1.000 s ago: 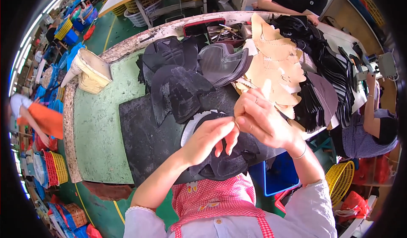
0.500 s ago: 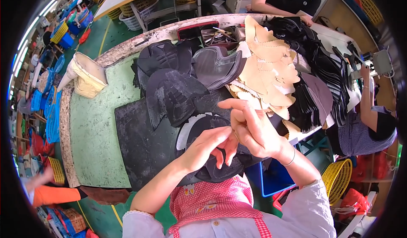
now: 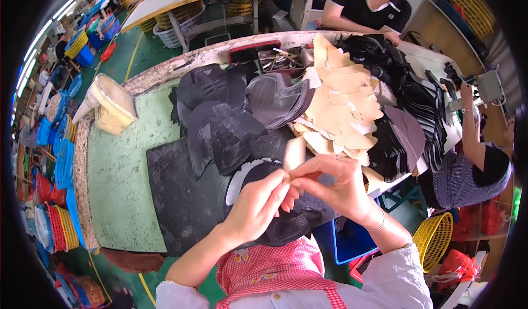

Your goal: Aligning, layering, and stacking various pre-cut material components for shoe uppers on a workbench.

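My left hand (image 3: 256,204) and my right hand (image 3: 338,185) meet over the dark pieces near my apron. Fingers of both are pinched together at the tips. A short pale upright shape (image 3: 294,152) rises where they meet; I cannot make out whether it is a finger or a small piece of material. Beneath my hands lies a black curved piece with a light grey jagged edge (image 3: 237,183), partly covered by them. It rests on a large dark sheet (image 3: 170,193). Beyond my fingers are scuffed black cut pieces (image 3: 225,130) and a stack of grey curved pieces (image 3: 275,97).
Tan zigzag-edged pieces (image 3: 344,108) and black strips (image 3: 412,83) cover the table's right side. A yellowed tub (image 3: 115,114) stands at left, a red tool box (image 3: 280,59) at the back. A blue bin (image 3: 352,240) sits below right. Two people are at the far and right sides.
My right hand has turned and its pointing index finger has curled in to pinch against my left fingers. The pale upright shape now shows between them. My left hand has closed its fingers more.
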Tool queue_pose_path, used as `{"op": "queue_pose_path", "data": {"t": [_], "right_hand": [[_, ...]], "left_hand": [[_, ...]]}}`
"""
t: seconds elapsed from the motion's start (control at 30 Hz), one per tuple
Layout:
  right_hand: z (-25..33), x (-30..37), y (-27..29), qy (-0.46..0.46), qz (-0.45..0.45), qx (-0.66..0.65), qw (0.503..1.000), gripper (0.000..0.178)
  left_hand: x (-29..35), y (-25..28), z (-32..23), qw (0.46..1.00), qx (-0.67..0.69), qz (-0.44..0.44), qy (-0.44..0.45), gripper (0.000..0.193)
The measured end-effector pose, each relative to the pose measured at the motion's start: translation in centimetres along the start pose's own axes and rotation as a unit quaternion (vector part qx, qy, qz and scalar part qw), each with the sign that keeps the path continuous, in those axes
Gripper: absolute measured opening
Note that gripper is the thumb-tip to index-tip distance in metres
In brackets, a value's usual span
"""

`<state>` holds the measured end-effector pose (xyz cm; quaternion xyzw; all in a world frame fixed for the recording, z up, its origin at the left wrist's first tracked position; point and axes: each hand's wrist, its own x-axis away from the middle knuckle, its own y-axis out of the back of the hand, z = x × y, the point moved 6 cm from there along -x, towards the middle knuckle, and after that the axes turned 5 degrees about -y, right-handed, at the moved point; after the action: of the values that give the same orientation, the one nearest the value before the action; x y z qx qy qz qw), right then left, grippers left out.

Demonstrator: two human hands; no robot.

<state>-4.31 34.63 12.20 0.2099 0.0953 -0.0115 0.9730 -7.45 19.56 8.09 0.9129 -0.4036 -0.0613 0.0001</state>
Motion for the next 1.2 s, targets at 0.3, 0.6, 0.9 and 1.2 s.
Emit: {"op": "queue_pose_path", "data": {"t": [0.3,0.6,0.9,1.2], "right_hand": [[1.3,1.1,-0.4,0.015,0.032,0.145,0.989,0.018],[-3.6,2.7,-0.3,-0.170,0.038,-0.375,0.910,0.017],[-2.7,4.1,-0.8,-0.076,0.053,-0.187,0.978,0.020],[-2.8,5.1,1.3,-0.095,-0.089,-0.044,0.991,0.013]], "left_hand": [[0.8,-1.6,-1.9,0.942,-0.283,-0.096,-0.152,0.011],[0.4,-0.2,2.1,0.984,0.178,-0.028,-0.008,0.024],[1.5,-2.6,2.0,0.965,0.243,0.033,0.094,0.008],[4.1,-1.6,1.7,0.955,0.295,0.010,0.028,0.020]]}}
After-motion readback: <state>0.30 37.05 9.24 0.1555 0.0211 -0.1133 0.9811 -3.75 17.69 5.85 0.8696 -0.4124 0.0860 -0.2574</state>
